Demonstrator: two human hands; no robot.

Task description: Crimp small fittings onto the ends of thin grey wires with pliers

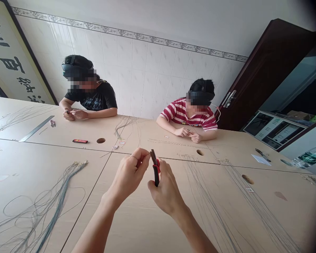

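Note:
In the middle of the head view, my right hand [166, 189] is wrapped round a pair of pliers [156, 169] with red and black handles. The jaws point up and lie close beside the fingertips of my left hand [131, 172]. That hand is closed in a pinch; whatever is between its thumb and finger is too small to make out. Both hands are above the tabletop [126, 225]. To the left lies a bundle of thin grey cords [64, 186] with small gold-coloured ends, and further cords [208, 196] stretch out on the right.
Two people [91, 93] sit across the table, hands working. On the table are a metal ruler [38, 127], a red and black box-like item [80, 141], a pen [262, 154] and a water bottle [312, 157]. Round holes [101, 140] pierce the tabletop.

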